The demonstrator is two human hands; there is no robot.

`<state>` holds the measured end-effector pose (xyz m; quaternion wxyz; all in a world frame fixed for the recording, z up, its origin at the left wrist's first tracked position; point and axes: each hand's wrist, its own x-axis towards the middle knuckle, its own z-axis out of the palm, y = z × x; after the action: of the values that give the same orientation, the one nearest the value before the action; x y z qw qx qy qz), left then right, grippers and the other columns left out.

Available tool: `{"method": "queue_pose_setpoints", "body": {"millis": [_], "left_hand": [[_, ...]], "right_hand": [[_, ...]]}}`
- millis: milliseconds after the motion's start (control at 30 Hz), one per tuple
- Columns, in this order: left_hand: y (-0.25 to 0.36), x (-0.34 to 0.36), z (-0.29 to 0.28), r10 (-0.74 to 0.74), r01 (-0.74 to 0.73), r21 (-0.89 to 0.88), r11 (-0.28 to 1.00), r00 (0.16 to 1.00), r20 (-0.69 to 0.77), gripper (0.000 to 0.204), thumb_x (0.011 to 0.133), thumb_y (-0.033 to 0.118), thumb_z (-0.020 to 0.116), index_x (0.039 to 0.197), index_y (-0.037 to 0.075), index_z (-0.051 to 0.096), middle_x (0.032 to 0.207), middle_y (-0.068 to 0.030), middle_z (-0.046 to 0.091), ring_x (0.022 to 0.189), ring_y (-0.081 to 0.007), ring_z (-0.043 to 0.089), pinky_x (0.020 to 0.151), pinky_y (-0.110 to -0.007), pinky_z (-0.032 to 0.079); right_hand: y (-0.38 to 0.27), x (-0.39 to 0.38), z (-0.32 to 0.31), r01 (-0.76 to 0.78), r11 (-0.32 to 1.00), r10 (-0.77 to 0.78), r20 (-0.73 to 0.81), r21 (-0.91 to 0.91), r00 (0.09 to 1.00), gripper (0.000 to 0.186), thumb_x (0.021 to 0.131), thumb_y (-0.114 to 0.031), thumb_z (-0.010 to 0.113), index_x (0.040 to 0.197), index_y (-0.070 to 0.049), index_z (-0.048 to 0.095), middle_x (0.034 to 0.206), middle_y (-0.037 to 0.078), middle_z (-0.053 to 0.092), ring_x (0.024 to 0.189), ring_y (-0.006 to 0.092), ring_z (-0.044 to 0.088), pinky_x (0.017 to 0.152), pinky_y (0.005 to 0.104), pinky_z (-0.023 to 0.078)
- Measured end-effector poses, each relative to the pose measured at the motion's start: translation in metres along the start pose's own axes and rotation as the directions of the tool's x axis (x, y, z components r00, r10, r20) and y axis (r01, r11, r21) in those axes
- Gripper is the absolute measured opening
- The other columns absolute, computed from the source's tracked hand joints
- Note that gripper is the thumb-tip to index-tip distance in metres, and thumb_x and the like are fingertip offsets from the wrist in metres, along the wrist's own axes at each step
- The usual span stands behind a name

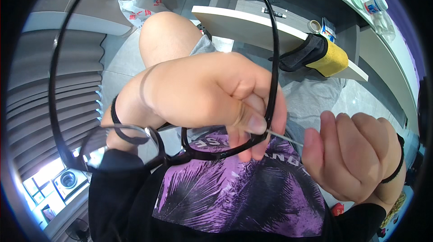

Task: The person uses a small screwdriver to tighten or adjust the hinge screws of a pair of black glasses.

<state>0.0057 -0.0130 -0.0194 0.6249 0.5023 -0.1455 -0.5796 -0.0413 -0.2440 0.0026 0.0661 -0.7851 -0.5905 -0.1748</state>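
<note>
A pair of black-framed eyeglasses (216, 155) is close in front of me, its two arms reaching up toward the top of the view. My left hand (203, 91) pinches the frame at its right corner, thumb by the hinge. A thin metal rod (285, 138), like the shaft of a small screwdriver, runs from that corner to my right hand (352, 156). The right fingers are curled closed around its other end, and any handle is hidden inside them. Both wrists wear black bands.
Ahead, a pulled-out drawer (252, 22) holds a tape roll (314, 26) and small items. A black and yellow pouch (327, 56) hangs over its front edge. Bottles (376, 5) stand on the counter at right. A plastic bag (140, 10) lies beyond my knee; a grey curtain (54, 89) hangs left.
</note>
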Motion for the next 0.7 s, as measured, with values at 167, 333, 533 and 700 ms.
{"method": "queue_pose_setpoints", "body": {"millis": [167, 333, 533, 700], "left_hand": [[0.000, 0.000, 0.007, -0.051, 0.049, -0.065, 0.997, 0.998, -0.043, 0.016, 0.083, -0.008, 0.044, 0.096, -0.009, 0.053, 0.076, -0.0168, 0.061, 0.074, -0.0212, 0.063, 0.060, -0.023, 0.050], [-0.002, -0.005, 0.011, 0.428, -0.198, 0.560, 0.804, 0.847, -0.315, 0.013, 0.083, -0.003, 0.050, 0.093, -0.006, 0.057, 0.076, -0.0103, 0.062, 0.073, -0.0172, 0.062, 0.065, -0.023, 0.047], [-0.014, -0.003, 0.020, 0.704, -0.205, 0.830, 0.519, 0.653, -0.279, 0.014, 0.084, -0.003, 0.051, 0.096, -0.008, 0.056, 0.086, -0.0159, 0.064, 0.078, -0.0214, 0.065, 0.071, -0.028, 0.051], [-0.011, -0.002, 0.020, 0.762, -0.234, 0.867, 0.440, 0.608, -0.223, 0.015, 0.084, -0.006, 0.049, 0.098, -0.009, 0.054, 0.086, -0.0184, 0.064, 0.081, -0.0235, 0.065, 0.074, -0.029, 0.051]], "right_hand": [[0.007, 0.000, 0.000, -0.095, 0.989, 0.096, -0.002, 0.116, 0.995, 0.031, 0.059, 0.000, 0.072, 0.088, 0.002, 0.062, 0.074, 0.011, 0.055, 0.063, 0.0229, 0.054, 0.046, 0.0300, 0.041], [0.019, 0.000, 0.003, -0.178, 0.979, 0.177, 0.021, 0.103, 0.984, 0.046, 0.054, -0.003, 0.067, 0.098, 0.008, 0.059, 0.078, 0.012, 0.054, 0.063, 0.0227, 0.053, 0.049, 0.0305, 0.043], [0.011, 0.005, 0.005, -0.381, 0.895, 0.392, 0.000, 0.232, 0.920, 0.037, 0.068, 0.001, 0.064, 0.104, 0.007, 0.056, 0.083, 0.013, 0.053, 0.066, 0.0241, 0.051, 0.056, 0.0320, 0.042], [-0.001, 0.007, 0.004, -0.528, 0.818, 0.549, -0.039, 0.228, 0.835, 0.027, 0.074, 0.005, 0.060, 0.101, 0.005, 0.056, 0.082, 0.014, 0.053, 0.067, 0.0249, 0.052, 0.056, 0.0321, 0.040]]}}
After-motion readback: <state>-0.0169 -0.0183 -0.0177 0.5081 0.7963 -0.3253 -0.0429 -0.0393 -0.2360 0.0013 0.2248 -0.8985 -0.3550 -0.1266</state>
